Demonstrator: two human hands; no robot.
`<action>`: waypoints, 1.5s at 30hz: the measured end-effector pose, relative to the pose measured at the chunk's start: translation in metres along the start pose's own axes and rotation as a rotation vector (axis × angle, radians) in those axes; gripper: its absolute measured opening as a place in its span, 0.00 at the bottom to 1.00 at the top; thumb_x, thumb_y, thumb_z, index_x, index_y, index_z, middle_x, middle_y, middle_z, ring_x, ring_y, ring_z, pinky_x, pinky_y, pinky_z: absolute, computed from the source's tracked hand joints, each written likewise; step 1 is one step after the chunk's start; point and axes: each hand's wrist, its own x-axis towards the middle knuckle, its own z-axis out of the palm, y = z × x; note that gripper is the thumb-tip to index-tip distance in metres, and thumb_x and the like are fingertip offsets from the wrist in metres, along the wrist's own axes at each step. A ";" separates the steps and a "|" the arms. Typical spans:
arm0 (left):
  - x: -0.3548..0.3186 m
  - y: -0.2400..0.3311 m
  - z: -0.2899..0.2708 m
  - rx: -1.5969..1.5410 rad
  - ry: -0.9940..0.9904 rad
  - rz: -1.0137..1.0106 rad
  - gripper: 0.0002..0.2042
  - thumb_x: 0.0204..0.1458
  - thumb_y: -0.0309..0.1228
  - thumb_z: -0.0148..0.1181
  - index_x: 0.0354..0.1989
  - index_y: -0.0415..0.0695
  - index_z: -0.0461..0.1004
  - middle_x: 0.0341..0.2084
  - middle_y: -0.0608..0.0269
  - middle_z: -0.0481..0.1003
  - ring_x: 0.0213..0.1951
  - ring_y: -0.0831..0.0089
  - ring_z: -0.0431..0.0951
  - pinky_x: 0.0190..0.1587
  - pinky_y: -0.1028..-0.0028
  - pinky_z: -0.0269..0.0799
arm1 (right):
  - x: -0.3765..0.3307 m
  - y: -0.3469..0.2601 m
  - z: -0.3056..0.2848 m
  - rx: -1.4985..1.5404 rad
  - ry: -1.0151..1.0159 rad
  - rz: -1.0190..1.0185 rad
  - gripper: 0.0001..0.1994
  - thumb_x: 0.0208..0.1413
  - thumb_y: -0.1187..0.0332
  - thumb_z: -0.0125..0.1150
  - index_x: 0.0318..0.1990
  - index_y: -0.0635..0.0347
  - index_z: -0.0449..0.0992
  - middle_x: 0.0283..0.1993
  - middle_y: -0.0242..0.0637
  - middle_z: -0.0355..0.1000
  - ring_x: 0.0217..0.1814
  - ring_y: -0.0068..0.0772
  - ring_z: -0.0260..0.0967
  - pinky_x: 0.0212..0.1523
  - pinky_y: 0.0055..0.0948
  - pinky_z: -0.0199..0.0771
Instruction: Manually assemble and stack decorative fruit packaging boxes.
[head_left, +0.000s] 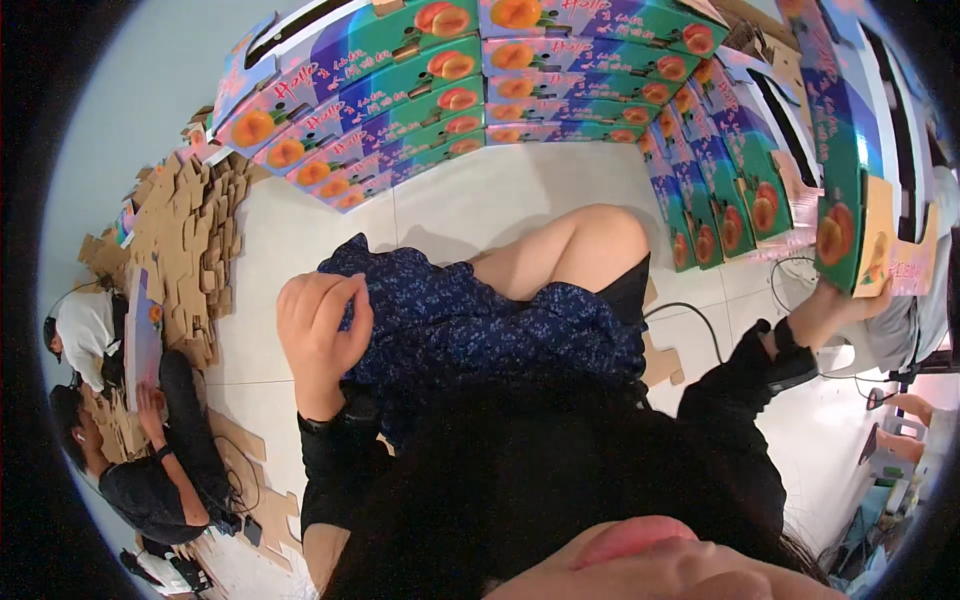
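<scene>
At the far right, my right hand point(848, 303) grips the lower end of a printed fruit carton point(845, 150). This carton is green, blue and purple with a peach picture, and a dark slot runs along its white side. It is held up on end, and its lower flap, tan and pink, partly covers my fingers. My left hand point(325, 325) hovers by my dark blue patterned skirt point(470, 325). Its fingers are curled in with the thumb close to them, and nothing shows in it.
Matching cartons point(400, 100) are stacked in front of me, with another row of cartons point(715, 180) at the right. Flattened cardboard point(190, 240) is heaped at the left. A co-worker point(150, 480) sits there holding a carton. A black cable point(690, 310) crosses the floor.
</scene>
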 end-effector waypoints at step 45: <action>-0.032 -0.015 0.043 -0.175 -0.213 -0.235 0.04 0.40 0.24 0.65 0.23 0.43 0.75 0.21 0.63 0.74 0.27 0.64 0.74 0.32 0.68 0.67 | -0.202 0.122 0.195 -0.038 -0.964 -0.852 0.26 0.40 0.72 0.62 0.52 0.64 0.67 0.46 0.50 0.72 0.49 0.46 0.71 0.48 0.36 0.70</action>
